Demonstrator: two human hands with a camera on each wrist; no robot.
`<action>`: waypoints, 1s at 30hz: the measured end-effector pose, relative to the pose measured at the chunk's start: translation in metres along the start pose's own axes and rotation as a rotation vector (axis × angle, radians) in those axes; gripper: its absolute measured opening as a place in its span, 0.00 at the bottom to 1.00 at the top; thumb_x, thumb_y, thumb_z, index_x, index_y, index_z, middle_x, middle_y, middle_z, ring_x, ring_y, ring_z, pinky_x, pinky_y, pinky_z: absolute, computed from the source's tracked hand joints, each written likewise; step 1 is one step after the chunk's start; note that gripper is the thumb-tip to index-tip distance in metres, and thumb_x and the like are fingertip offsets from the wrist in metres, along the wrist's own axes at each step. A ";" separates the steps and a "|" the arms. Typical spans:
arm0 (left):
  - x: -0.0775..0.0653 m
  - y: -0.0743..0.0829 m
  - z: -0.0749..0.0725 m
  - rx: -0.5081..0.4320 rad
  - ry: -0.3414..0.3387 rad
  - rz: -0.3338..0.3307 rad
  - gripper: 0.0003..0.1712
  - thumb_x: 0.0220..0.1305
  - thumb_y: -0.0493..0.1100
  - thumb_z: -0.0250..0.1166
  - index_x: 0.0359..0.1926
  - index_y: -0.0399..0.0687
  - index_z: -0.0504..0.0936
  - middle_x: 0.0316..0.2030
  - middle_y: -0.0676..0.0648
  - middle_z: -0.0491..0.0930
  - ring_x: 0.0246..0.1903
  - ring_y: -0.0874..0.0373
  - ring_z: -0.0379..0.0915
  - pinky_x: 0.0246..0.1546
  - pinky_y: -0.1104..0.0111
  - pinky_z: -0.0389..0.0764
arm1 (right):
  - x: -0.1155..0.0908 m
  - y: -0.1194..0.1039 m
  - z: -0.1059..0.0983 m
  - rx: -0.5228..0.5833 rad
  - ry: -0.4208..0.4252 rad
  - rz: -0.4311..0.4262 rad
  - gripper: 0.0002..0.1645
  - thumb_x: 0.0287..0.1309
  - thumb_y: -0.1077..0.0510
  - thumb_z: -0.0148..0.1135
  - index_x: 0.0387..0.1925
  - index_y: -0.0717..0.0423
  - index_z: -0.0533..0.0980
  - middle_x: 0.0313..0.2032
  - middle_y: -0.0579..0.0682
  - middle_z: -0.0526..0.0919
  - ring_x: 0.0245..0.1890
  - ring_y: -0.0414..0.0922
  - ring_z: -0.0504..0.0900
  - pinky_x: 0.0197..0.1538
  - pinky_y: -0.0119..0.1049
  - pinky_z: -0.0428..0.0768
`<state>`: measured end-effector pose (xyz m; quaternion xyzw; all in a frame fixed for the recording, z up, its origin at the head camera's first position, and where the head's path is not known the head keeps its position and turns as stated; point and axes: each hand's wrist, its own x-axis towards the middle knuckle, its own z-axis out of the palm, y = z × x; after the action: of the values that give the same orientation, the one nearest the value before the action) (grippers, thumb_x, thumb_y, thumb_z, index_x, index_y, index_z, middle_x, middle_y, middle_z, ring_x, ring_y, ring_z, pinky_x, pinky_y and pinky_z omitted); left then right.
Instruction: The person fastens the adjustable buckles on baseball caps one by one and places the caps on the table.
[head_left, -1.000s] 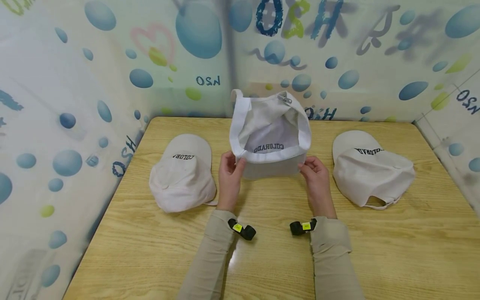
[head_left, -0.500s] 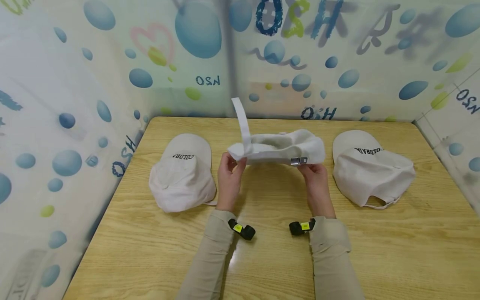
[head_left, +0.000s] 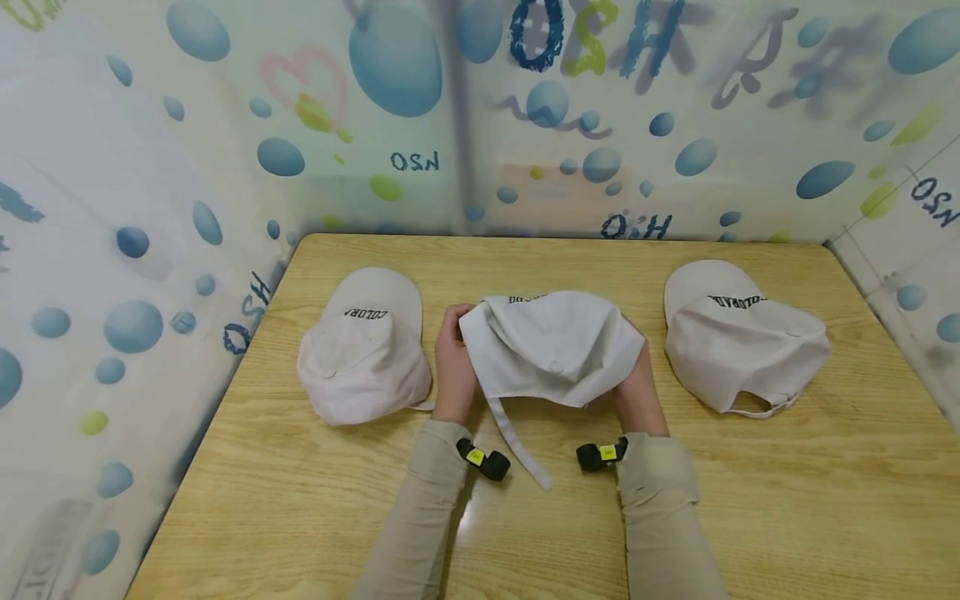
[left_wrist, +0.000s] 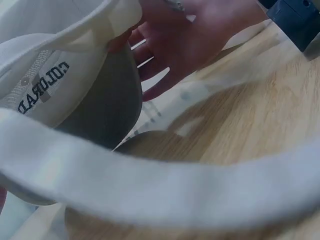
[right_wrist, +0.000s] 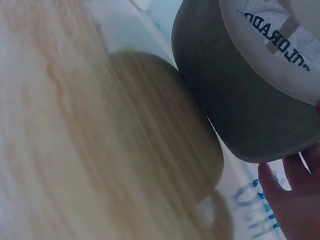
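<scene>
Middle white cap [head_left: 553, 346] held crown-up between left hand [head_left: 454, 367] and right hand [head_left: 639, 392], gripping opposite edges, strap [head_left: 517, 442] dangling free.

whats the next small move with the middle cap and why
Probably lower the middle cap flat onto the table between the other two caps. Both hands, left hand and right hand, grip its sides, crown up and brim pointing away like the left cap and right cap, and its strap already trails on the wood.
</scene>
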<state>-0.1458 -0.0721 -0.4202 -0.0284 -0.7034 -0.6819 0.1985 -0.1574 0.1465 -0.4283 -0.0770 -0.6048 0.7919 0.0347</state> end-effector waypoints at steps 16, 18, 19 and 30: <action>0.009 -0.034 -0.002 0.035 0.068 -0.222 0.10 0.61 0.34 0.54 0.44 0.43 0.68 0.40 0.46 0.70 0.38 0.56 0.67 0.36 0.67 0.71 | 0.006 0.004 -0.001 -0.036 0.017 0.065 0.09 0.60 0.53 0.53 0.38 0.48 0.78 0.37 0.42 0.78 0.37 0.38 0.73 0.41 0.27 0.72; 0.010 -0.036 -0.002 0.067 0.076 -0.276 0.08 0.61 0.35 0.53 0.42 0.43 0.67 0.38 0.46 0.70 0.34 0.56 0.67 0.33 0.68 0.71 | 0.008 0.005 -0.002 -0.071 0.042 0.094 0.12 0.62 0.54 0.51 0.42 0.50 0.77 0.40 0.43 0.77 0.41 0.39 0.72 0.44 0.28 0.71; 0.010 -0.036 -0.002 0.098 0.074 -0.303 0.07 0.61 0.37 0.54 0.40 0.43 0.67 0.36 0.46 0.70 0.33 0.56 0.67 0.31 0.68 0.71 | 0.009 0.006 -0.002 -0.089 0.054 0.106 0.13 0.63 0.54 0.50 0.44 0.52 0.77 0.42 0.44 0.76 0.43 0.40 0.71 0.47 0.29 0.70; 0.010 -0.034 -0.001 -0.002 0.000 -0.533 0.14 0.60 0.48 0.55 0.33 0.44 0.82 0.17 0.51 0.71 0.21 0.61 0.66 0.24 0.70 0.68 | 0.016 0.008 -0.006 -0.112 0.199 0.225 0.18 0.64 0.60 0.46 0.20 0.46 0.75 0.26 0.40 0.74 0.32 0.38 0.69 0.40 0.27 0.68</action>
<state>-0.1653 -0.0780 -0.4487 0.1575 -0.6853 -0.7109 0.0118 -0.1719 0.1525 -0.4394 -0.2241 -0.6290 0.7444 0.0014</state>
